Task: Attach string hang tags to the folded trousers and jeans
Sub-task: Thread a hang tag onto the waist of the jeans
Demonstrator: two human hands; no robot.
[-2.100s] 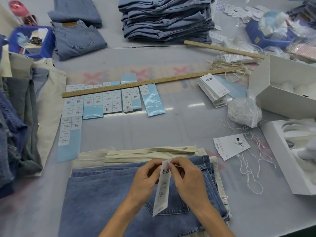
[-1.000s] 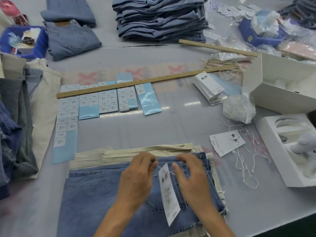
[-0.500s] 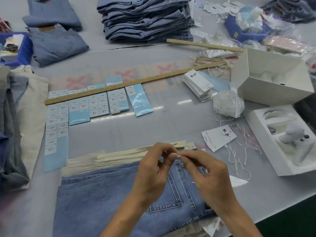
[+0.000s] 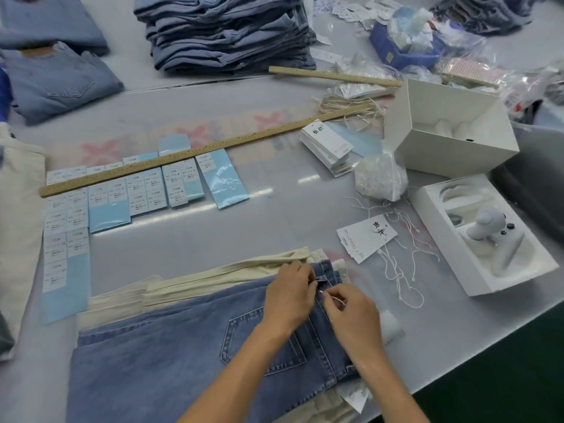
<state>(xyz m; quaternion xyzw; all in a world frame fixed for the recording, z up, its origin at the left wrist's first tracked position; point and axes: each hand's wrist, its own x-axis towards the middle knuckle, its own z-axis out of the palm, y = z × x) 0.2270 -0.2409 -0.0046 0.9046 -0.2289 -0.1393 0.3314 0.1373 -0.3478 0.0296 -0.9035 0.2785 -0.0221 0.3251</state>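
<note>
- A thin white string [image 4: 337, 299] is pinched in the fingers of both hands, right at the waistband of the top pair of folded jeans [image 4: 183, 355], probably being looped through a belt loop.
- The left hand [image 4: 290, 297] curls down on the waistband, holding the denim steady; the right hand [image 4: 354, 315] pinches the string's loose end.
- A white hang tag [image 4: 355, 398] peeks out under the right wrist.
- Beyond the fingers on the worktop [image 4: 274, 227], spare tags [image 4: 366, 236] and loose strings lie within reach.
</note>
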